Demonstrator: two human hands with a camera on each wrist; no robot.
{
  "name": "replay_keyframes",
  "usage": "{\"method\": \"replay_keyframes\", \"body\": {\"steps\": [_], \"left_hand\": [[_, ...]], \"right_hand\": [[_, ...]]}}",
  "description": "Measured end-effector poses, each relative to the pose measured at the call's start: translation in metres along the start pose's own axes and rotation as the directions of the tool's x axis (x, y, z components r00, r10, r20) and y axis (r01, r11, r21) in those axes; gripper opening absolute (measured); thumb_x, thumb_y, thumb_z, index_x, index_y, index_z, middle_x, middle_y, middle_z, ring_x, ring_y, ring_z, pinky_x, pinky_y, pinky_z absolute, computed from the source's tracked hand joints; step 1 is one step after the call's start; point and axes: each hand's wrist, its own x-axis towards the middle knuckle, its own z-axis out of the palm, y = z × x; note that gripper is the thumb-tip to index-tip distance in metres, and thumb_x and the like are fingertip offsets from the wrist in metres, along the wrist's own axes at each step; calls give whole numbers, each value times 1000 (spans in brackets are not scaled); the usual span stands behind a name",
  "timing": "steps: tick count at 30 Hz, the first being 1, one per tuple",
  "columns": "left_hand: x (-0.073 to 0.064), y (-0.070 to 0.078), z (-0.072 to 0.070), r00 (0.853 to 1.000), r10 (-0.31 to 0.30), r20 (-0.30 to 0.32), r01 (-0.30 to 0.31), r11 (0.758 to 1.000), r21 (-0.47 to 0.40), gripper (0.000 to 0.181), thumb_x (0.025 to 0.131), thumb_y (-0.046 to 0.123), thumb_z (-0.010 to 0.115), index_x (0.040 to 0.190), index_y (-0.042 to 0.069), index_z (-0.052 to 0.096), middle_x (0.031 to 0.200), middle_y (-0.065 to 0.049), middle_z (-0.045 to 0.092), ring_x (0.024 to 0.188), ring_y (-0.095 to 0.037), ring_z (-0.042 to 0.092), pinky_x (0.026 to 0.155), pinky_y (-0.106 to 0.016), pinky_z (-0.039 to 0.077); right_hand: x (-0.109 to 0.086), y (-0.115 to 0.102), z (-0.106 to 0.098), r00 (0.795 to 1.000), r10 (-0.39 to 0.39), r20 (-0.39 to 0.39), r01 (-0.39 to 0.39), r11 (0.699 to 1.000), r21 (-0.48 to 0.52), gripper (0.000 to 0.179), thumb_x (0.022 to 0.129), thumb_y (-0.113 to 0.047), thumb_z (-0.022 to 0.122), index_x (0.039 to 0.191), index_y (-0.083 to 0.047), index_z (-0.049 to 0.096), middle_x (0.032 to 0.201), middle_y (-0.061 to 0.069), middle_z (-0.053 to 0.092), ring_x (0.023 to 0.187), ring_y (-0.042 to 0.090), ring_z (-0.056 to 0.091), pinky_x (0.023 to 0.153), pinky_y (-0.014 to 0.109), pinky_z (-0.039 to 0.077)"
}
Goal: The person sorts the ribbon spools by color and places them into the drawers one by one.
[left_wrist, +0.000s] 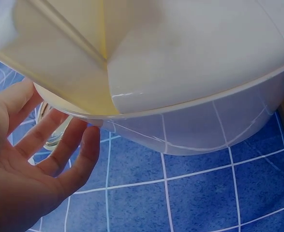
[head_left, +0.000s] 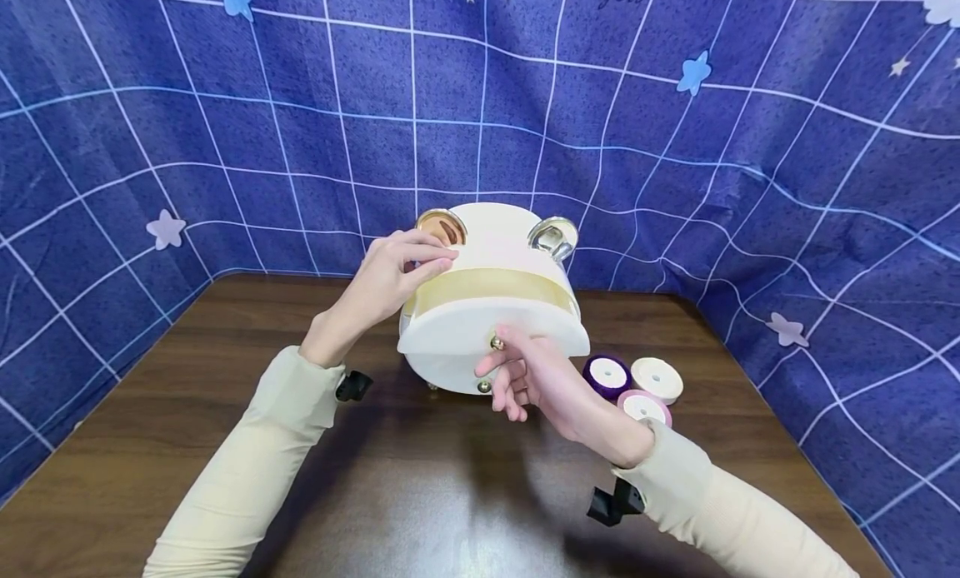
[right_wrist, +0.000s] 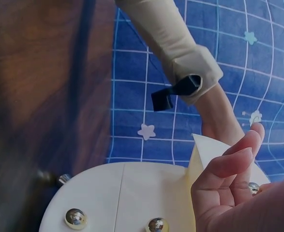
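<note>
A white rounded box (head_left: 501, 232) with two shiny ear-shaped pieces stands tilted before me on the table. Its curved front flap (head_left: 442, 324) leans outward, showing a yellowish inner band (head_left: 495, 285). My right hand (head_left: 543, 378) pinches a small gold knob (head_left: 497, 342) on the flap between thumb and index finger, the other fingers loosely bent. My left hand (head_left: 390, 278) rests at the box's upper left edge, beside the gold ear piece (head_left: 441, 226). In the left wrist view, the spread, relaxed fingers (left_wrist: 79, 159) touch the box's rim (left_wrist: 161, 108).
Just right of the box lie a purple roll (head_left: 607, 373), a cream roll (head_left: 657, 378) and a pink-edged roll (head_left: 645, 406). A blue grid-patterned cloth (head_left: 480, 95) hangs behind the brown wooden table (head_left: 420, 495). More gold knobs (right_wrist: 76, 218) show on the box.
</note>
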Motion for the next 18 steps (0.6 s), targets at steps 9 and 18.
{"method": "replay_keyframes", "body": {"steps": [9,18], "left_hand": [[1,0,1,1000,-4,-22,5,1000,11,17,86,15,72,101,10,77,98,-7,73,78,-17,54,66,-32,42],[0,-1,1,1000,-8,-16,9,1000,13,17,87,16,71,102,11,77,98,-6,73,80,-17,55,67,-32,42]], "right_hand": [[-13,2,3,999,-12,36,13,1000,-14,48,101,-42,38,92,-2,62,53,-1,62,41,9,51,46,22,43],[-23,6,6,998,-31,53,33,999,-25,48,102,-44,38,92,-3,62,53,-1,63,40,9,52,45,23,44]]}}
